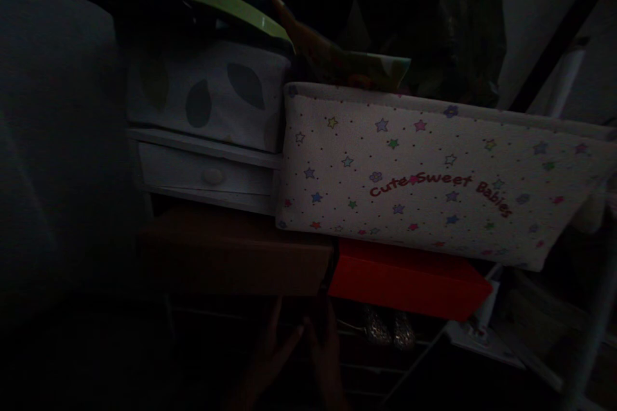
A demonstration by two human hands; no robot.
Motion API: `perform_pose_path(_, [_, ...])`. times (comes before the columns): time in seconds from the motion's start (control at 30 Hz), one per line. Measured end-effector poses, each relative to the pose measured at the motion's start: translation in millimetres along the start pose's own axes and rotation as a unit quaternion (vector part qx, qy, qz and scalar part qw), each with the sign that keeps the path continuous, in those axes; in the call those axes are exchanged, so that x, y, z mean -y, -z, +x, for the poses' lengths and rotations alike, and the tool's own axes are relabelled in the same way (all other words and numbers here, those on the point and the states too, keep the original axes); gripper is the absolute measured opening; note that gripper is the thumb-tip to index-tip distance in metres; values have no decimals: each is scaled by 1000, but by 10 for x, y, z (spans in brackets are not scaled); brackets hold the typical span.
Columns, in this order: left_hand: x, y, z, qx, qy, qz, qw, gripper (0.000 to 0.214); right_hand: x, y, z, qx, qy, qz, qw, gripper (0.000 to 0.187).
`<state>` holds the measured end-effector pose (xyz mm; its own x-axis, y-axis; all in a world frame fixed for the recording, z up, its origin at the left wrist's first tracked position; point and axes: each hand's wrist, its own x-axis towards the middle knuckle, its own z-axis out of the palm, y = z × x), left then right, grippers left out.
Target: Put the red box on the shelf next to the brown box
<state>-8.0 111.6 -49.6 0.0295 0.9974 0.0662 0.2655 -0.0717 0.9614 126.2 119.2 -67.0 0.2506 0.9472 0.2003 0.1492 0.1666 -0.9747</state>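
In the dim light, my left hand (274, 350) reaches up from the bottom of the view, its index finger and thumb stretched apart. Its fingertip is just at the lower front edge of a brown box (245, 266); whether it touches is unclear. Beside it on the right, my right hand (324, 347) has its thumb and fingers extended below the right end of the same box. The two thumb tips come close together. Nothing shows in either hand, though the palms are dark. An orange-red box (409, 279) lies to the right of the brown one.
A white star-print fabric bin (434, 173) stands on the boxes. To its left are a small white drawer (207, 173) and a leaf-print box (207, 93). Glittery shoes (390, 329) sit on a wire rack below. White metal posts (569, 77) rise at the right.
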Motion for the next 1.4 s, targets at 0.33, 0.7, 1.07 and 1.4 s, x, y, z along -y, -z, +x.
perform_pose_path(0.33, [205, -17, 70, 6, -41, 38, 998, 82, -88, 67, 27, 19, 37, -48, 998, 69])
perform_pose_path(0.7, [111, -41, -96, -149, -215, 186, 947, 34, -17, 1366, 293, -195, 61, -355, 912, 66])
perform_pose_path(1.07, [17, -598, -301, 67, -192, 220, 954, 43, -292, 1443, 186, -166, 117, -482, 852, 45])
perform_pose_path(1.4, [106, -711, -263, 175, -192, 161, 952, 75, -218, 1115, 236, -191, 104, -202, 955, 58])
